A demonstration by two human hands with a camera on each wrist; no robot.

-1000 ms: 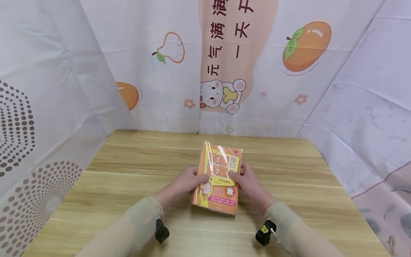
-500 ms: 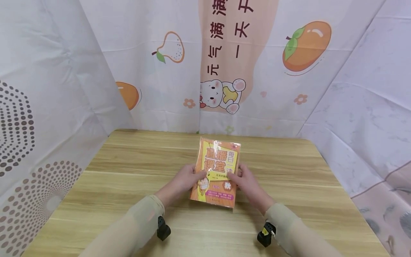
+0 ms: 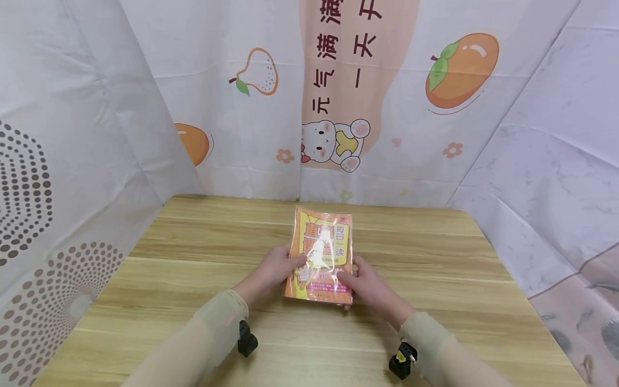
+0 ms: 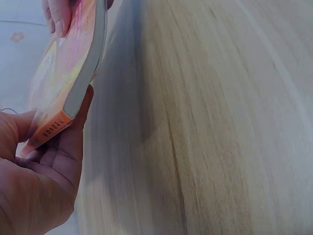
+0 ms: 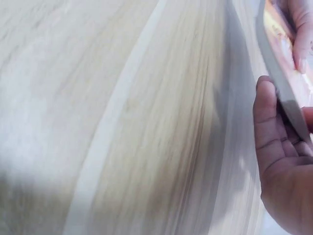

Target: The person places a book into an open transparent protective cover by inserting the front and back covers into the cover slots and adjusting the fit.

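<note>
An orange and yellow paperback book (image 3: 314, 285) with a glossy cover is held up between both hands, front cover facing up. My left hand (image 3: 275, 267) grips its left edge by the spine, thumb on the cover and fingers underneath. On the opposite edge my right hand (image 3: 369, 284) pinches the lower right part, its thumb lying on the cover. In the left wrist view the spine of the book (image 4: 56, 128) sits between the left thumb and fingers. The right wrist view shows fingers of the right hand (image 5: 279, 142) behind the book. Glare hides part of the title.
Beneath the book lies a wood-grain table (image 3: 203, 236), on which the book's shadow falls. A printed white curtain (image 3: 232, 134) hangs behind the table's far edge, with more cloth at both sides. Small black cameras (image 3: 247, 339) are strapped to both wrists.
The book has shifted slightly left and away from the person, and turned a little. My right hand has slid lower along its right edge. Both hands have kept hold of it.
</note>
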